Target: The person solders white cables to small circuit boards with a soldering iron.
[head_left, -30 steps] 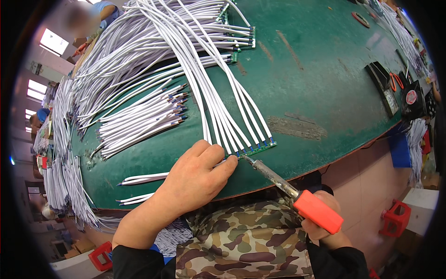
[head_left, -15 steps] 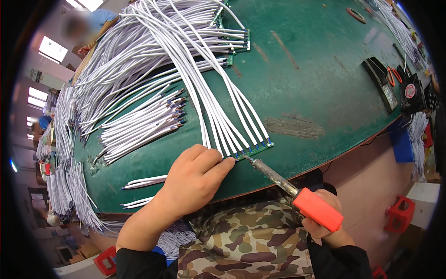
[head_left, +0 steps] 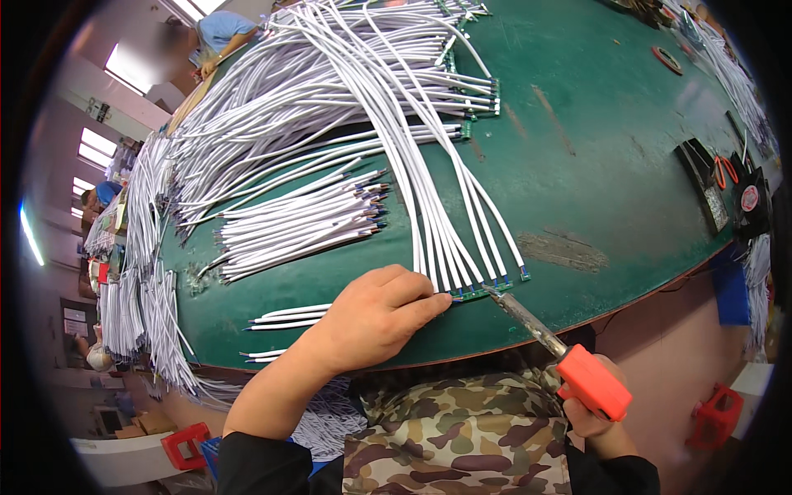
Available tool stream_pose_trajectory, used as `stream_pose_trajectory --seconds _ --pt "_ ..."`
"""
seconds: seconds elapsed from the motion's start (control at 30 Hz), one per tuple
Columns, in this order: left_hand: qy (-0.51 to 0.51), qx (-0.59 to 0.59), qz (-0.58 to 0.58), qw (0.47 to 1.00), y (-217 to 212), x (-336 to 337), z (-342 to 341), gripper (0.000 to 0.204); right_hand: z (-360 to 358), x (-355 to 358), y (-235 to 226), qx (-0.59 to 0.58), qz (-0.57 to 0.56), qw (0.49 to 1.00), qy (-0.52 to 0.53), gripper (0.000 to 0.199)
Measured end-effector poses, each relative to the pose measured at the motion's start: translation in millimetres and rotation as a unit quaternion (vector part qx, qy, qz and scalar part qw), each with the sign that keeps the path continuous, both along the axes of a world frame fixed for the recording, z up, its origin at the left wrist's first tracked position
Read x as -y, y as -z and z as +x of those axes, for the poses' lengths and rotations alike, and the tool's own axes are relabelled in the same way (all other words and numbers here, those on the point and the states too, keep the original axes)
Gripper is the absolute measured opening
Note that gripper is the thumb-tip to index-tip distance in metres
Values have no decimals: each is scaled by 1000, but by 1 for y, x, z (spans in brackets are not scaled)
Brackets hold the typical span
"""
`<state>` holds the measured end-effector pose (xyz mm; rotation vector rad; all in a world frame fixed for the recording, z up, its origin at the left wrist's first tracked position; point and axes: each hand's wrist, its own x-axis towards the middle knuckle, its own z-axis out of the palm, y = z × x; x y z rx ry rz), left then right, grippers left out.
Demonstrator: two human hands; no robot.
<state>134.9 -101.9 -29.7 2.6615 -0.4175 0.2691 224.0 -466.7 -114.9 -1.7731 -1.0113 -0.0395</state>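
Observation:
A narrow green circuit board strip [head_left: 472, 294] lies near the table's front edge, with several white cables [head_left: 422, 194] running from it toward the back. My left hand [head_left: 381, 318] is closed at the strip's left end, thumb and forefinger pinching there. Its palm hides part of what it holds. My right hand [head_left: 587, 417] grips the red handle of a soldering iron [head_left: 598, 384]. The iron's metal tip touches or nearly touches the strip by the blue wire ends. A small green piece at the rightmost cable's end looks slightly apart from the strip.
Loose cut cables [head_left: 301, 223] lie in a bundle left of centre on the green table [head_left: 610, 198]. Behind them is a large heap of cables [head_left: 272, 115]. A black holder [head_left: 701, 186] and orange-handled scissors [head_left: 726, 171] are at right. A person [head_left: 223, 33] sits at far left.
The whole view has shifted, so the table appears farther right. The iron's tip has moved a little right along the strip, away from my left fingers. Both hands keep their holds.

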Motion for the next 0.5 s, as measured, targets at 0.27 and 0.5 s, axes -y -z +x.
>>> stream_pose_trajectory --seconds 0.27,0.5 --pt "-242 111 37 963 -10 -52 -2 29 6 12 7 19 -6 999 -27 33" --pt "-236 98 54 965 4 -80 -3 13 7 15 4 52 -29 997 -56 53"
